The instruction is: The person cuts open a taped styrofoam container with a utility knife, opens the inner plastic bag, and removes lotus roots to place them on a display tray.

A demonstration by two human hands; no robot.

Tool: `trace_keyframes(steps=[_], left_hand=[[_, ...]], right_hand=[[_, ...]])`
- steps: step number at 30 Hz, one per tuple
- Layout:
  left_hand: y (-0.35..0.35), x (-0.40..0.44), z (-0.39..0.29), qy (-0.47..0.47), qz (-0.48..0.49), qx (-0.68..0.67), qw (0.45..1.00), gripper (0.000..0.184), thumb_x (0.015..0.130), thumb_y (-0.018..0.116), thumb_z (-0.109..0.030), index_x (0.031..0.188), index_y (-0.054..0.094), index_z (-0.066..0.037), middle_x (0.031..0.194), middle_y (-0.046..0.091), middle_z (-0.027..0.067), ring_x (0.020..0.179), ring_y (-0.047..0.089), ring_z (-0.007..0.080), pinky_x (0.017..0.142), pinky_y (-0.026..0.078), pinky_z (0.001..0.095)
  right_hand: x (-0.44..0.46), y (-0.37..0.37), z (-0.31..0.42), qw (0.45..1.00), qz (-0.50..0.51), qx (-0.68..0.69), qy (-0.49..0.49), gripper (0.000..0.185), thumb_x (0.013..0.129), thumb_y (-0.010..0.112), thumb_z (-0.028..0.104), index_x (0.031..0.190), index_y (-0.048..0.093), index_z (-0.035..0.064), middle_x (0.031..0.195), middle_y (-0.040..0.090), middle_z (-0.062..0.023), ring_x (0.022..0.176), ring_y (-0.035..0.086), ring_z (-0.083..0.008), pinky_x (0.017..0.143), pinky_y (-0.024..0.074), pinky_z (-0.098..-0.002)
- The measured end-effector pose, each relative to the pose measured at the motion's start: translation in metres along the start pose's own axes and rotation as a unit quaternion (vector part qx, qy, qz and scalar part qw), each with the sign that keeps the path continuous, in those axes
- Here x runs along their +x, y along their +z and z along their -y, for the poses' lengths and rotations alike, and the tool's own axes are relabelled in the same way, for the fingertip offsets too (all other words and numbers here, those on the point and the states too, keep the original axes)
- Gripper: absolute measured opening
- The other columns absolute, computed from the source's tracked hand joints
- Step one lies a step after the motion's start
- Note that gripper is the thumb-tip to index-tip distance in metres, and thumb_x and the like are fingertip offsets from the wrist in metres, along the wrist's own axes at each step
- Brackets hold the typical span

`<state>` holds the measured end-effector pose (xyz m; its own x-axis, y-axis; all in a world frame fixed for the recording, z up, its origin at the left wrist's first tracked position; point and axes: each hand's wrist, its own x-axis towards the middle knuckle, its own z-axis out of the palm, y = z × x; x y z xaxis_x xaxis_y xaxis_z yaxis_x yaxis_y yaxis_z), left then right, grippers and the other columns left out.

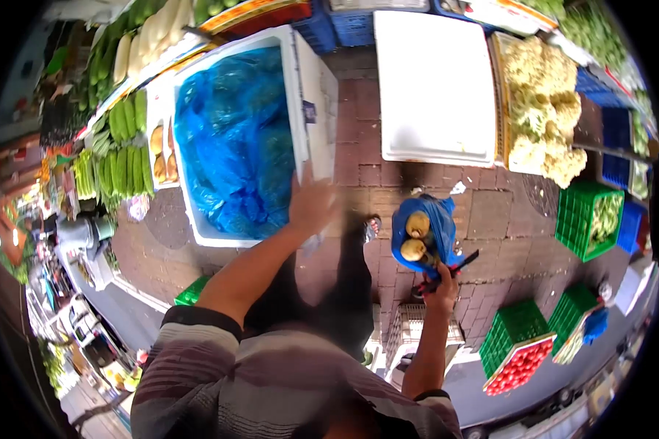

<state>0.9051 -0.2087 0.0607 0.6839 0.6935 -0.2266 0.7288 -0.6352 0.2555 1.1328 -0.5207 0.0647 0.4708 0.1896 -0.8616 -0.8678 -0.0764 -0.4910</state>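
Note:
My left hand (315, 205), blurred by motion, is at the right wall of a white foam box (311, 117); its fingers are too smeared to tell whether they grip the rim. A shiny blue plastic bag (234, 139) fills the box, and its contents cannot be made out. My right hand (442, 289) is closed around a dark, long, knife-like tool (465, 261) with some red on it. Just beyond it is an open blue bag (441, 214) holding round, pale brown vegetables (417, 224). Whether my right hand also grips this bag I cannot tell.
A white foam lid (436, 88) and a crate of cauliflower (542, 95) stand ahead to the right. Green crates (516, 325) stand at right, one with red produce (520, 366). Long green vegetables (124, 172) line the left. Brick paving (366, 110) lies underfoot.

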Motion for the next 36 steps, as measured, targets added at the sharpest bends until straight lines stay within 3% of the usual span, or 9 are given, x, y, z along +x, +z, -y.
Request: trace_keyframes(steps=[10,13,17,21,22,28,34,35,36], left_hand=[[-0.014,-0.046,0.003,0.031,-0.037,-0.268,0.962,0.049,0.086,0.066,-0.046,0.113,0.066,-0.006,0.133,0.056,0.0209,0.142,0.031,0.045,0.109,0.026,0.0709],[-0.114,-0.081,-0.022,-0.289,0.305,-0.61,0.672,0.066,0.097,0.052,-0.058,0.135,0.056,-0.005,0.144,0.052,0.0196,0.137,0.043,0.0391,0.112,0.034,0.0593],[-0.165,-0.115,-0.016,-0.102,0.317,-0.937,0.106,0.072,0.1,0.044,-0.061,0.145,0.046,-0.005,0.143,0.055,0.0167,0.127,0.056,0.0305,0.115,0.039,0.0446],[-0.242,-0.126,0.057,-0.022,0.234,-0.944,0.23,0.068,0.1,0.046,-0.059,0.14,0.051,-0.004,0.138,0.058,0.016,0.125,0.058,0.0284,0.111,0.044,0.0442],[-0.227,-0.116,0.063,-0.058,0.273,-0.954,0.111,0.065,0.1,0.048,-0.058,0.138,0.053,-0.005,0.136,0.059,0.0158,0.123,0.059,0.0285,0.109,0.046,0.043],[-0.2,-0.074,0.167,0.023,0.112,-0.989,0.092,0.06,0.099,0.052,-0.055,0.138,0.054,-0.008,0.125,0.064,0.0124,0.114,0.063,0.0287,0.101,0.051,0.0473],[-0.172,-0.07,0.276,-0.054,0.027,-0.978,0.201,0.059,0.105,0.04,-0.052,0.142,0.049,-0.007,0.129,0.063,0.013,0.111,0.065,0.0244,0.094,0.056,0.038],[-0.138,-0.06,0.285,-0.004,-0.157,-0.863,0.48,0.063,0.101,0.044,-0.056,0.141,0.051,-0.008,0.125,0.064,0.014,0.109,0.065,0.026,0.094,0.055,0.0403],[-0.132,-0.061,0.292,-0.025,-0.202,-0.822,0.533,0.064,0.1,0.047,-0.057,0.14,0.051,-0.008,0.123,0.064,0.0147,0.109,0.065,0.0265,0.095,0.055,0.0409]], right_hand=[[-0.246,0.07,0.069,0.97,0.069,-0.141,-0.187,0.018,0.086,0.065,0.012,0.1,0.065,0.0004,0.083,0.062,-0.005,0.067,0.059,-0.0147,0.061,0.0497,-0.028],[-0.326,0.129,0.073,0.946,0.073,-0.177,-0.263,0.02,0.081,0.069,0.007,0.099,0.064,-0.0006,0.082,0.062,-0.0057,0.07,0.06,-0.0151,0.066,0.0508,-0.0295],[-0.403,0.215,0.054,0.902,0.125,-0.215,-0.352,0.024,0.079,0.073,0.007,0.099,0.063,0.0001,0.082,0.062,-0.0065,0.072,0.061,-0.0159,0.069,0.0525,-0.0311],[-0.458,0.286,0.029,0.836,0.188,-0.322,-0.403,0.03,0.078,0.077,0.009,0.104,0.066,-0.0015,0.086,0.065,-0.0068,0.073,0.062,-0.0148,0.068,0.0524,-0.0287],[-0.467,0.3,0.019,0.815,0.202,-0.343,-0.42,0.032,0.077,0.077,0.008,0.105,0.066,-0.0024,0.086,0.064,-0.007,0.073,0.061,-0.0144,0.067,0.0517,-0.0285],[-0.493,0.385,-0.043,0.665,0.277,-0.553,-0.419,0.023,0.081,0.073,0.001,0.103,0.068,-0.0033,0.085,0.065,-0.0055,0.066,0.059,-0.0099,0.055,0.0472,-0.0246],[-0.39,0.423,-0.11,0.656,0.291,-0.588,-0.372,0.011,0.087,0.072,0.007,0.093,0.067,-0.0004,0.07,0.06,-0.0001,0.061,0.056,-0.0085,0.055,0.0454,-0.0254],[-0.374,0.429,-0.119,0.668,0.296,-0.583,-0.355,0.012,0.087,0.073,0.008,0.095,0.068,-0.0002,0.069,0.059,0.0007,0.061,0.055,-0.0082,0.055,0.0439,-0.0248],[-0.388,0.444,-0.129,0.711,0.297,-0.575,-0.274,0.011,0.088,0.072,0.008,0.093,0.067,0.0004,0.068,0.059,0.0002,0.059,0.056,-0.0085,0.054,0.0462,-0.0254]])
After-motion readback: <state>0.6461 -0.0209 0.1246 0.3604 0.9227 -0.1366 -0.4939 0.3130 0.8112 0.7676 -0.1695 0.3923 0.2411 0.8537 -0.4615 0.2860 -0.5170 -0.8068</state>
